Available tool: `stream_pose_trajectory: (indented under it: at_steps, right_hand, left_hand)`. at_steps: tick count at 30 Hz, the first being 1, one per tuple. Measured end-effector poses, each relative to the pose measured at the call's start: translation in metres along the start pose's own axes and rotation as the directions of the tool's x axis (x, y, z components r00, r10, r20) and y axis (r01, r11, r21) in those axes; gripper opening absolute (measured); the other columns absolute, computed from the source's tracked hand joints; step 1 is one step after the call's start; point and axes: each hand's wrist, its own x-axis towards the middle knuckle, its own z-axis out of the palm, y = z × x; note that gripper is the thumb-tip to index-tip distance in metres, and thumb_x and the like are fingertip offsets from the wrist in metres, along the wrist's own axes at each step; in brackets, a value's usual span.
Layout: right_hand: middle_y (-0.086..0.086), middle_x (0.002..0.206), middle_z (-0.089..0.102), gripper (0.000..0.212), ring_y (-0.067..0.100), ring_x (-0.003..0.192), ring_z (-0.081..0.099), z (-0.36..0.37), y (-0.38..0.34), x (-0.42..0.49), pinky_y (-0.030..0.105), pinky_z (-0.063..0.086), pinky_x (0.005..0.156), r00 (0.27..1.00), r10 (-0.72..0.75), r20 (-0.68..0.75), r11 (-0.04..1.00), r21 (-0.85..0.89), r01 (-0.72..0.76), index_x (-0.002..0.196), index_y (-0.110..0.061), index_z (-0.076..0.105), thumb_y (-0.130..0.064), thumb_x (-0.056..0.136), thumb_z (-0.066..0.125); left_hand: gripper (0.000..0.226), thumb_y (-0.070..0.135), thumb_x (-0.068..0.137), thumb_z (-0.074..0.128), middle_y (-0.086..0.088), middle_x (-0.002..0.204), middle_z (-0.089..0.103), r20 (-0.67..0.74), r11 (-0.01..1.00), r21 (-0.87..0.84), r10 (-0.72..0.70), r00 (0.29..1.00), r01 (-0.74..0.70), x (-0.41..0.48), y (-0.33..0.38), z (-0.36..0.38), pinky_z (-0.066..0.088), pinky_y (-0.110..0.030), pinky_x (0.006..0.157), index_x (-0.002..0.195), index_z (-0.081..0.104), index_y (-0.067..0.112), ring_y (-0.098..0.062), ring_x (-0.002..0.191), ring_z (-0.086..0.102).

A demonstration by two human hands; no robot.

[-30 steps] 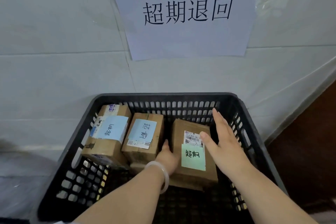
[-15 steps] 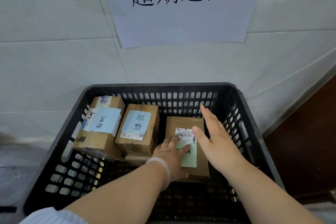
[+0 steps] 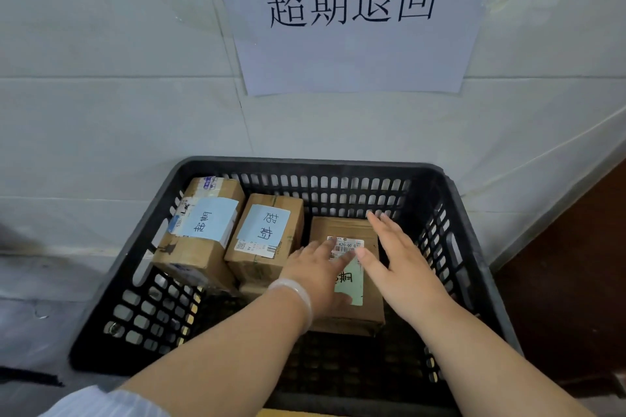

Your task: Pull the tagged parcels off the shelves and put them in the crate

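A black slotted crate (image 3: pixel 450 200) stands against the white wall. Inside lie three cardboard parcels in a row: the left one (image 3: pixel 189 247) and the middle one (image 3: pixel 267 237) carry blue tags, the right one (image 3: pixel 352 311) a green tag. My left hand (image 3: pixel 318 267), with a pale bangle on the wrist, rests flat with straight fingers on top of the green-tagged parcel, covering part of its tag. My right hand (image 3: pixel 396 264) lies open along that parcel's right side, fingers straight and pointing away from me.
A paper sign (image 3: pixel 352 20) with black handwritten characters hangs on the wall above the crate. Dark floor or woodwork (image 3: pixel 576 281) shows to the right of the crate. The crate's near half holds no parcels.
My left hand has slid from the green-tagged parcel's left edge onto its top. The parcel has shifted slightly toward the crate's back wall. My right hand has stayed beside it.
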Motion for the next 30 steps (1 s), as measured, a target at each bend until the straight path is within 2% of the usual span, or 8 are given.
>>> stream_pose_trajectory:
  at_steps: [5, 9, 12, 15, 18, 22, 25, 30]
  right_hand:
    - [-0.023, 0.16, 0.003, 0.07, 0.004, 0.147, 0.003, -0.003, -0.008, -0.005, 0.039, 0.013, 0.12, 0.994, -0.104, 0.027, 0.989, -0.104, 0.106, 0.15, -0.05, 0.013, -0.068, 0.088, 0.042]
    - [-0.02, 0.161, -0.002, 0.082, 0.002, 0.146, -0.004, 0.0, -0.028, -0.01, 0.036, 0.004, 0.12, 0.965, -0.253, 0.068, 0.932, -0.251, 0.262, 0.15, -0.049, 0.005, -0.079, 0.079, 0.035]
    - [-0.018, 0.16, -0.006, 0.091, 0.0, 0.144, -0.011, 0.012, -0.062, -0.011, 0.034, -0.004, 0.117, 0.902, -0.418, 0.103, 0.834, -0.35, 0.426, 0.15, -0.047, -0.003, -0.086, 0.073, 0.027]
    - [-0.014, 0.161, -0.004, 0.095, 0.004, 0.145, -0.01, 0.035, -0.11, -0.014, 0.037, -0.004, 0.119, 0.811, -0.558, 0.173, 0.734, -0.353, 0.581, 0.151, -0.045, -0.003, -0.087, 0.071, 0.026]
    - [-0.017, 0.16, -0.004, 0.094, 0.006, 0.147, -0.01, 0.068, -0.16, -0.03, 0.038, -0.003, 0.12, 0.708, -0.668, 0.231, 0.657, -0.263, 0.706, 0.151, -0.045, 0.003, -0.084, 0.072, 0.035]
    - [-0.025, 0.156, -0.009, 0.089, 0.001, 0.145, -0.013, 0.118, -0.222, -0.07, 0.034, -0.004, 0.12, 0.505, -0.794, 0.337, 0.476, -0.172, 0.863, 0.15, -0.049, 0.003, -0.083, 0.073, 0.034]
    - [-0.019, 0.16, -0.009, 0.09, 0.003, 0.146, -0.014, 0.156, -0.271, -0.1, 0.034, -0.006, 0.119, 0.388, -0.841, 0.377, 0.362, -0.141, 0.921, 0.148, -0.051, -0.006, -0.082, 0.074, 0.034]
    - [-0.013, 0.162, -0.004, 0.091, 0.006, 0.147, -0.011, 0.237, -0.371, -0.178, 0.039, -0.004, 0.121, 0.189, -0.903, 0.387, 0.197, -0.02, 0.98, 0.15, -0.047, -0.003, -0.083, 0.074, 0.033]
  left_hand:
    - [0.08, 0.061, 0.09, 0.053, 0.001, 0.165, 0.003, -0.274, 1.0, 0.004, 0.027, 0.961, -0.027, -0.038, -0.021, -0.032, 0.012, -0.048, 0.122, 0.154, 0.01, 0.039, -0.023, 0.151, 0.004]
    - [0.079, 0.063, 0.089, 0.051, 0.003, 0.165, 0.006, -0.442, 0.992, -0.01, -0.118, 0.889, 0.127, -0.092, -0.05, -0.036, 0.006, -0.045, 0.122, 0.153, 0.01, 0.041, -0.02, 0.151, 0.004]
    - [0.081, 0.067, 0.087, 0.05, 0.003, 0.165, 0.008, -0.529, 0.961, -0.061, -0.26, 0.808, 0.269, -0.138, -0.068, -0.031, 0.006, -0.046, 0.122, 0.153, 0.009, 0.043, -0.021, 0.151, 0.005]
    - [0.083, 0.07, 0.084, 0.05, 0.004, 0.165, 0.008, -0.569, 0.901, -0.126, -0.409, 0.713, 0.415, -0.189, -0.085, -0.023, 0.005, -0.046, 0.121, 0.153, 0.011, 0.044, -0.022, 0.151, 0.006]
    - [0.086, 0.071, 0.082, 0.052, 0.002, 0.165, 0.009, -0.579, 0.822, -0.151, -0.524, 0.625, 0.549, -0.246, -0.103, -0.012, 0.003, -0.048, 0.12, 0.153, 0.01, 0.045, -0.024, 0.151, 0.008]
    - [0.087, 0.073, 0.081, 0.052, 0.001, 0.165, 0.009, -0.596, 0.714, -0.206, -0.634, 0.493, 0.67, -0.334, -0.129, 0.003, 0.002, -0.05, 0.12, 0.154, 0.012, 0.044, -0.025, 0.151, 0.009]
    - [0.09, 0.073, 0.082, 0.049, 0.001, 0.165, 0.006, -0.598, 0.623, -0.26, -0.704, 0.384, 0.737, -0.404, -0.145, 0.016, 0.0, -0.048, 0.12, 0.154, 0.006, 0.043, -0.023, 0.151, 0.006]
    - [0.086, 0.074, 0.084, 0.043, 0.003, 0.165, 0.004, -0.605, 0.43, -0.292, -0.775, 0.183, 0.854, -0.548, -0.177, 0.043, -0.002, -0.049, 0.12, 0.153, 0.001, 0.044, -0.021, 0.152, 0.002]
